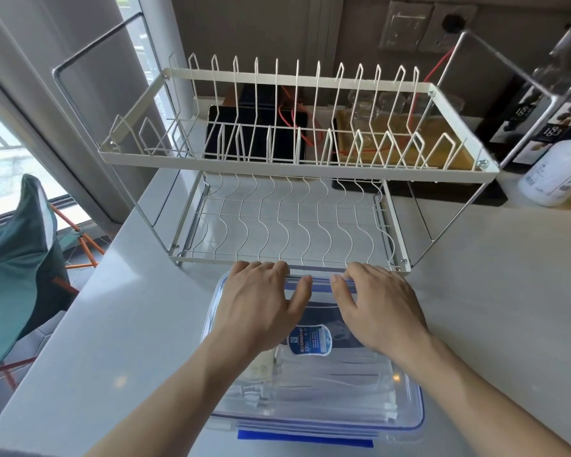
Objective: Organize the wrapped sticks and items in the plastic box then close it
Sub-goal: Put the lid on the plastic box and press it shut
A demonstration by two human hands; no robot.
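Observation:
A clear plastic box [406, 410] with blue trim sits on the white counter in front of me, its transparent lid [323, 384] lying on top. Wrapped sticks [340, 380] and other pale items show through the lid, under a blue label [309, 341]. My left hand [257, 305] and my right hand [379, 308] both rest on the lid's far end. Their fingers curl over the far edge, where a latch flap lies partly hidden beneath them. A blue latch [305, 438] shows at the near edge.
A two-tier white wire dish rack [297, 166] stands just beyond the box, its lower shelf almost touching the box's far edge. A white bottle [557, 173] and dark boxes stand at the right back. The counter edge runs along the left, with a green chair [10, 258] below.

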